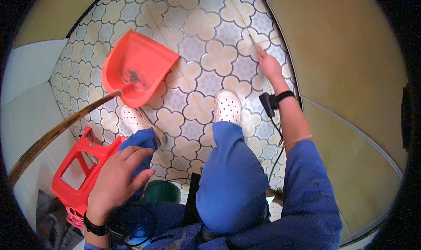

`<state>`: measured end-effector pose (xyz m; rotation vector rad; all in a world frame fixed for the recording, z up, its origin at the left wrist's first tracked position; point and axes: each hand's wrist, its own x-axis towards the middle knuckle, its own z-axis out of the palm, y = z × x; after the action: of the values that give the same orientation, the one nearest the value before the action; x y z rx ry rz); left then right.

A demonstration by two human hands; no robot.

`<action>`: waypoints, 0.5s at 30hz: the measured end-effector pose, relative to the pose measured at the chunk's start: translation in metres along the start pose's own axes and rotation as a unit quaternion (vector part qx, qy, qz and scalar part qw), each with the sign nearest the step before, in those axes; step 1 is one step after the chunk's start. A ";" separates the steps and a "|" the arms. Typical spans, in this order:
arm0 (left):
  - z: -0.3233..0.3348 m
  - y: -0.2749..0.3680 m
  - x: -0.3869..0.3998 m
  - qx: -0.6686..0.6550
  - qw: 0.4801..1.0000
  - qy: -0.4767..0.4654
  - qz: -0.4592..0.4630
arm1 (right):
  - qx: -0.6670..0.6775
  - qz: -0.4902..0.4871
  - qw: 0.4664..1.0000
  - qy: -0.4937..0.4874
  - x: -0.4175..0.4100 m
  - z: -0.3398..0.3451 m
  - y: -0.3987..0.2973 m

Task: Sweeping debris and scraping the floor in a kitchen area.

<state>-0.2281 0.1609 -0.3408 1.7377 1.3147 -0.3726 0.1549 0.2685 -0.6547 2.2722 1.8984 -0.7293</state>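
Observation:
My right hand [270, 65] reaches down near the patterned tile floor [210, 82], fingers closed on a thin, slender tool [252, 39] whose exact kind is unclear. A black device on a wrist strap [269, 102] with a cable sits at my right wrist. My left hand [121, 171] rests over my left knee, fingers apart and holding nothing, beside a red plastic stool [80, 171]. An orange-red plastic dustpan [141, 65] with dark debris [134, 76] in it lies on the floor ahead of my left foot. Its long wooden handle [62, 130] slants to the lower left.
My feet wear white perforated clogs [227, 107]. Olive-coloured panels [338, 46] stand close on the right, and pale panels [29, 118] on the left. A dark green round object [162, 191] is below, between my legs. Dark cloth [52, 217] lies at the lower left.

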 end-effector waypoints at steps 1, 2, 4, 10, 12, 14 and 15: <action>0.000 -0.001 0.001 -0.003 1.000 -0.001 0.001 | 0.007 0.005 1.000 -0.009 -0.004 0.003 0.002; -0.001 -0.001 0.002 -0.002 1.000 0.003 0.000 | 0.015 0.011 1.000 -0.019 -0.003 0.005 0.003; 0.000 -0.001 0.002 0.003 1.000 -0.001 0.004 | 0.010 -0.008 1.000 -0.012 0.007 0.001 -0.002; -0.002 0.001 0.001 -0.005 1.000 0.011 0.007 | 0.030 0.014 0.999 -0.006 0.009 0.001 -0.004; -0.004 0.000 0.003 0.007 1.000 0.012 0.000 | 0.027 0.022 0.999 -0.017 0.003 0.009 -0.001; -0.005 -0.001 0.005 0.016 1.000 0.008 0.002 | 0.031 0.010 0.999 0.009 0.009 0.013 0.006; -0.003 -0.002 0.001 0.000 1.000 -0.003 -0.003 | 0.035 0.011 0.999 0.001 0.013 0.014 -0.004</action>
<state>-0.2305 0.1639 -0.3406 1.7319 1.3153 -0.3824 0.1483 0.2757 -0.6718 2.3312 1.8737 -0.8031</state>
